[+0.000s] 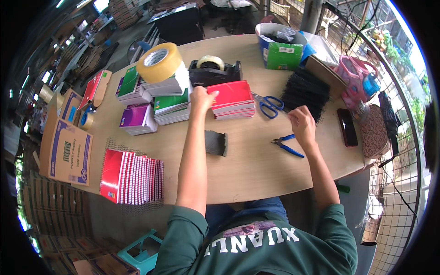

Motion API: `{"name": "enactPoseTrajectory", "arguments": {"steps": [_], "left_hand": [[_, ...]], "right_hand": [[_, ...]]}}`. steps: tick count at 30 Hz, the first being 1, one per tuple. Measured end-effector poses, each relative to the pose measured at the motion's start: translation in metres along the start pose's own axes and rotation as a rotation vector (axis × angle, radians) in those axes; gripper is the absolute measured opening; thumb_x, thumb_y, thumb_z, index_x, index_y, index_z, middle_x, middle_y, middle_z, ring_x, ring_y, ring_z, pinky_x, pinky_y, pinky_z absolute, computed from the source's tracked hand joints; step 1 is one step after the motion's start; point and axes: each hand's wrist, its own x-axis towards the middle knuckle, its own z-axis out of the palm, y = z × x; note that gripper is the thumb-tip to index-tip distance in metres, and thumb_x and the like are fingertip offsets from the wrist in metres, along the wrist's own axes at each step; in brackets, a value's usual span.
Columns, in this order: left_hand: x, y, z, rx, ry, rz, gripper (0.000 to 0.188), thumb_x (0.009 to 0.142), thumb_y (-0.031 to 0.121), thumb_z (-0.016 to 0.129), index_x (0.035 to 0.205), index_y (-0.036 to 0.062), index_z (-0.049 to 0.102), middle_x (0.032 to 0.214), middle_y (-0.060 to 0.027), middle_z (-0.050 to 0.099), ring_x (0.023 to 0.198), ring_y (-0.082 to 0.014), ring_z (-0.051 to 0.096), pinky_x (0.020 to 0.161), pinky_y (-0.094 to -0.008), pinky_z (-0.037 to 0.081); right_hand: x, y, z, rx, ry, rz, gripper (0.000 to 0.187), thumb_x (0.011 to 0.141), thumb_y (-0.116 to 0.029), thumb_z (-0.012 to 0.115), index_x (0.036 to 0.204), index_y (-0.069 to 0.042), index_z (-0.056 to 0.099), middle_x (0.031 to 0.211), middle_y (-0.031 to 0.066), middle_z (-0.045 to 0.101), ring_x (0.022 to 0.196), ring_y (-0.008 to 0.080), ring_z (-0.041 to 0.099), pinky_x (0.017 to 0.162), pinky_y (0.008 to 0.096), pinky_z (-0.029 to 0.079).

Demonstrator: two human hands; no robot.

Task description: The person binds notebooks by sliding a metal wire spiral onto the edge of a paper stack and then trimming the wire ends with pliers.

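the left hand (200, 98) gripped the red notebook stack (233, 99) near the desk's far edge; a careless pull might topple it onto the scissors (269, 105); the right hand (302, 123) hung loosely curled, holding nothing.

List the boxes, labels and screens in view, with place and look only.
Green box: table's far side, blue walls, small white label.
Flat carton: left of the table, tan with blue print.
Phone: table's right edge, dark blank screen.
Red stack: under the left hand, red covers, white page edges.

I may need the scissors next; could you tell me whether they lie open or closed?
Closed: the blue-handled scissors lie flat, their blades together.
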Motion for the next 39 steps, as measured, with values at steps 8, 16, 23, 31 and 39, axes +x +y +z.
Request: {"name": "enactPoseTrajectory", "arguments": {"steps": [8, 16, 23, 31, 39], "left_hand": [[-0.03, -0.022, -0.033, -0.195, 0.412, 0.142, 0.034, 0.081, 0.016, 0.084, 0.102, -0.0008, 0.062, 0.084, -0.0166, 0.072, 0.076, -0.0248, 0.071, 0.074, -0.0361, 0.056], [-0.262, -0.069, -0.011, -0.283, 0.288, 0.493, 0.043, 0.094, -0.009, 0.058, 0.135, 0.0033, 0.054, 0.111, -0.0131, 0.063, 0.102, -0.0217, 0.062, 0.084, -0.0321, 0.052], [-0.278, -0.069, 0.046, -0.321, 0.423, 0.423, 0.027, 0.09, 0.023, 0.076, 0.104, 0.0042, 0.063, 0.102, -0.0118, 0.058, 0.102, -0.0306, 0.053, 0.081, -0.0424, 0.045], [-0.28, -0.066, 0.051, -0.318, 0.436, 0.392, 0.027, 0.091, 0.021, 0.075, 0.101, 0.0023, 0.059, 0.103, -0.0141, 0.055, 0.103, -0.0317, 0.052, 0.087, -0.0428, 0.045], [-0.28, -0.063, 0.053, -0.303, 0.498, 0.4, 0.028, 0.089, 0.024, 0.077, 0.102, 0.0047, 0.062, 0.101, -0.0125, 0.054, 0.098, -0.03, 0.052, 0.077, -0.0421, 0.043]], "right_hand": [[0.026, 0.014, 0.028, -0.473, -0.026, -0.126, 0.011, 0.077, -0.013, 0.072, 0.085, -0.005, 0.07, 0.107, 0.0058, 0.055, 0.103, 0.0261, 0.054, 0.079, 0.0459, 0.043], [0.021, 0.01, -0.02, 0.049, -0.091, -0.26, 0.03, 0.086, 0.004, 0.063, 0.114, -0.002, 0.06, 0.102, 0.017, 0.062, 0.094, 0.035, 0.063, 0.082, 0.0441, 0.051], [-0.039, -0.09, -0.031, 0.461, -0.571, -0.221, 0.024, 0.085, -0.005, 0.074, 0.108, -0.011, 0.077, 0.084, 0.0075, 0.071, 0.077, 0.0243, 0.067, 0.069, 0.0362, 0.054], [-0.059, -0.102, -0.024, 0.619, -0.65, -0.176, 0.014, 0.087, -0.008, 0.074, 0.101, -0.007, 0.077, 0.088, 0.0099, 0.072, 0.079, 0.0255, 0.067, 0.069, 0.0365, 0.054], [-0.056, -0.104, -0.022, 0.596, -0.655, -0.263, 0.015, 0.084, -0.006, 0.076, 0.099, -0.007, 0.075, 0.092, 0.0071, 0.073, 0.092, 0.0246, 0.067, 0.076, 0.0366, 0.053]]}}
